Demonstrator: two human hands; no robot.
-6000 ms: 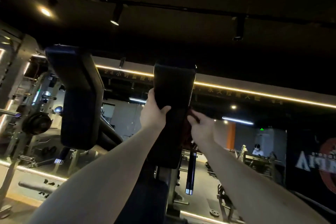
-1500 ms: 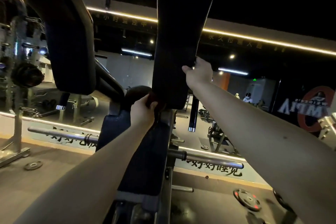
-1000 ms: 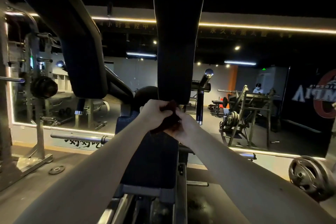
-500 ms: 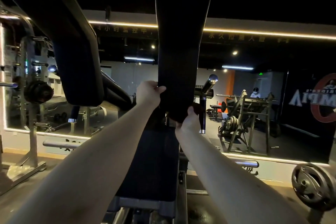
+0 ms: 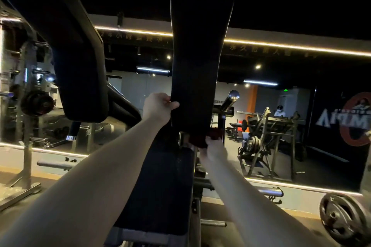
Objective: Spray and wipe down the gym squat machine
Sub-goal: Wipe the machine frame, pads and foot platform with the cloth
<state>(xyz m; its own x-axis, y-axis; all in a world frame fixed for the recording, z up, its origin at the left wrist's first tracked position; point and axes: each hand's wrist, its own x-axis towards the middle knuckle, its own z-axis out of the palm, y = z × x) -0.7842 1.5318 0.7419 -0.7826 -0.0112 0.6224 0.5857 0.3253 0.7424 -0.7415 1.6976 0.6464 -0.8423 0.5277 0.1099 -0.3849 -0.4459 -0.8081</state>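
The squat machine's right shoulder pad point(image 5: 197, 62) is a tall black upright cushion in the middle of the view. My left hand point(image 5: 159, 106) grips its left edge, thumb on the front. Under the pad's bottom end my right hand point(image 5: 212, 146) holds a dark red cloth point(image 5: 202, 140) and presses it against the lower edge. The left shoulder pad point(image 5: 80, 70) hangs to the left. The black back pad point(image 5: 164, 190) slopes down below my arms. No spray bottle is in view.
A wall mirror ahead reflects the gym, with a plate-loaded machine point(image 5: 267, 142) and a seated person point(image 5: 280, 111). A chrome-tipped handle point(image 5: 230, 98) stands right of the pad. A weight plate point(image 5: 343, 216) sits at lower right; a rack with plates point(image 5: 36, 102) at left.
Over the last second the cloth passed from both hands to my right hand. My left hand rose to grip the pad's left edge, and my right hand stayed wiping under the pad's bottom end.
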